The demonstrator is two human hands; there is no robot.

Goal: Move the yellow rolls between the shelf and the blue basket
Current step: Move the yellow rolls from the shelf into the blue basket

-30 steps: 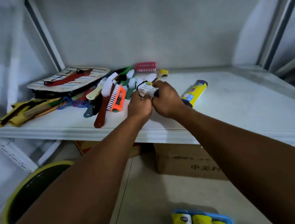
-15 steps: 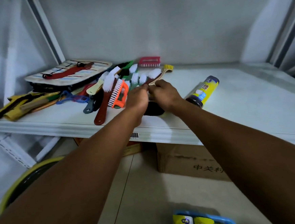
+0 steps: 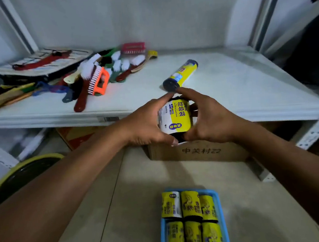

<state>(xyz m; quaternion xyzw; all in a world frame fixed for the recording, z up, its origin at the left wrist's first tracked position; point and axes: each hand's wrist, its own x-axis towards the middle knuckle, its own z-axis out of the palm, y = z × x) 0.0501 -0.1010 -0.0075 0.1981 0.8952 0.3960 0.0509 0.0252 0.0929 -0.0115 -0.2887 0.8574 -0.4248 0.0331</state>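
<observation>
At the shelf's (image 3: 228, 88) left end lay a pile of brushes (image 3: 116, 67), an orange brush (image 3: 100, 83) at its front, with a yellow-rimmed bin (image 3: 19, 174) on the floor below.

Your left hand (image 3: 145, 122) gripped the left side of a yellow roll (image 3: 174, 117). The forefinger reached over the top and the thumb was tucked under the bottom, so the fingers were spread wide and clamped on it. You held the roll in the air just in front of the shelf's front edge, above a cardboard box (image 3: 199, 152), with its label facing you.

On the floor nearer you stood the blue basket (image 3: 162, 239) with six more yellow rolls (image 3: 191, 204) packed in two rows of three.

Your right hand (image 3: 211, 116) mirrored the left, with the forefinger over the top and the thumb beneath, curled round the roll's right side.

A second roll (image 3: 184, 73) lay on its side near the middle of the shelf, its dark end toward you. Whether your right forefinger touched it, I cannot tell.
</observation>
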